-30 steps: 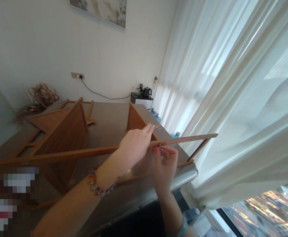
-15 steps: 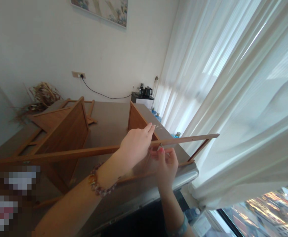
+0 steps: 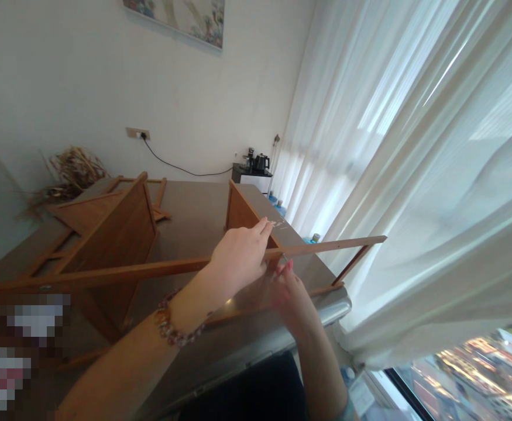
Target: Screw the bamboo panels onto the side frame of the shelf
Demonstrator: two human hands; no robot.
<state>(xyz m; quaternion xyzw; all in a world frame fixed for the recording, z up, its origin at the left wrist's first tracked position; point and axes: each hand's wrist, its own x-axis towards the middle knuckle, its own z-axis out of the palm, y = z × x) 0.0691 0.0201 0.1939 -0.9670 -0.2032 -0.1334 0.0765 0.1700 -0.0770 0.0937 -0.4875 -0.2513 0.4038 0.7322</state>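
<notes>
Head view: long, straight brown wooden rail (image 3: pixel 150 271) runs across the frame, raised over the brownish-grey worktop (image 3: pixel 185 204), apparently borne by the parts beneath it. Large flat brown wooden panel (image 3: pixel 110 240) stands on edge to the left; smaller brown wooden panel (image 3: pixel 246 211) slants towards the rail near the hands. Left hand (image 3: pixel 240 254) lies across the rail just beside that junction, fingers extended and close together; probably placed there to steady the frame. Whether its thumb closes underneath: cannot tell. Right hand (image 3: pixel 289 290) is below the rail, fingertips apparently pinched on a small silvery metal piece (image 3: pixel 284 257). The piece sits at the fingertips, against the rail's near side, presumably held there for fine control. Small pale pieces (image 3: pixel 278 223) lie on the worktop just beyond the left fingertips.
</notes>
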